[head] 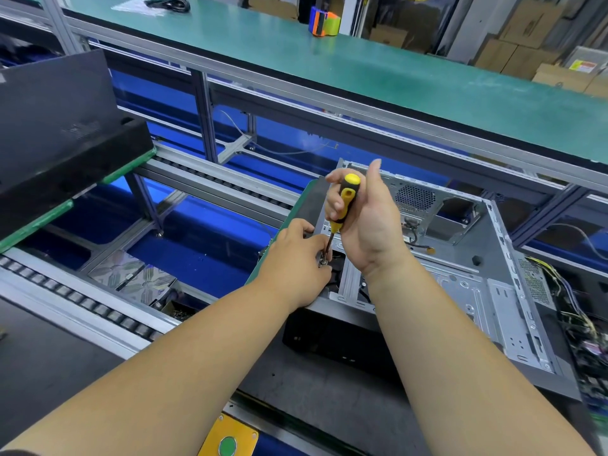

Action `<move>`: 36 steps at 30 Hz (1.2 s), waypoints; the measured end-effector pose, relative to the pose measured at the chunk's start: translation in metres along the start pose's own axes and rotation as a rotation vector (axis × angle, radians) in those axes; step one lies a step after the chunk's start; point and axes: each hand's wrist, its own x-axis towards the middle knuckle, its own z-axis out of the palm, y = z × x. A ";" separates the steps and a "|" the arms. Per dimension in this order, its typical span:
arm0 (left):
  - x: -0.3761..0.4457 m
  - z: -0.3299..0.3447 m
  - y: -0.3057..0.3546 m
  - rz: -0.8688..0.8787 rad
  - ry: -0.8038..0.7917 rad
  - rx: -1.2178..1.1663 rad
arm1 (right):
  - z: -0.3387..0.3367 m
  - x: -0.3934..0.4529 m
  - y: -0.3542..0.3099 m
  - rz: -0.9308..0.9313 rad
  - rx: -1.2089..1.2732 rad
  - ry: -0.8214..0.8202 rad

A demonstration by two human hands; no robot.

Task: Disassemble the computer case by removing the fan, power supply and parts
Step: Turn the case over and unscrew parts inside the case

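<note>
Head view showed a long green bench (378, 77) running across the far side, with a roller conveyor (82, 304) below it and a dark pallet (329, 383) at the near edge carrying the work. On that pallet lay the case (460, 278), side panel off, its bare grey metal interior facing up and its black front toward the person. Most of the inside looked already stripped; a small board with short wires (414, 232) remained near the rear grille, and a tangle of cables (575, 317) lay just beside the case at the pallet's right edge. A black panel (56, 120) rested on another pallet at the far left.

At the case's front left corner both hands worked one spot. The right hand (368, 222) was curled loosely round a screwdriver (345, 202) with a yellow and black handle, fingers wrapped, thumb up, shaft pointing steeply down. The left hand (296, 261) was pinched in at the tip, fingers bent round the shaft's lower end where a screw (324, 261) seemed to sit; whether it held the screw itself or only steadied the bit, I could not tell.

To my eye the step was backing out a fastener on the front frame. It would go best with the shaft kept in line with the screw, firm pressure down so the bit did not cam out, and the left fingers staying close to catch the screw before it dropped into the black gap below.
</note>
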 end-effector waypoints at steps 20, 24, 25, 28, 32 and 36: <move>-0.001 -0.002 0.001 0.005 -0.004 -0.011 | -0.004 0.001 0.000 -0.012 -0.058 0.037; -0.002 -0.003 0.002 0.009 -0.011 -0.007 | -0.004 0.002 0.000 -0.037 -0.004 0.015; -0.002 -0.003 0.002 0.008 -0.012 -0.007 | -0.005 0.001 0.000 -0.044 -0.004 0.007; -0.001 -0.003 0.002 0.007 -0.014 -0.008 | -0.009 0.001 0.002 -0.057 -0.071 -0.006; -0.001 -0.003 0.001 -0.002 -0.013 -0.007 | -0.012 0.000 0.002 -0.037 -0.085 -0.033; -0.002 -0.002 0.001 -0.004 -0.008 -0.017 | -0.014 0.000 0.000 -0.032 -0.122 -0.067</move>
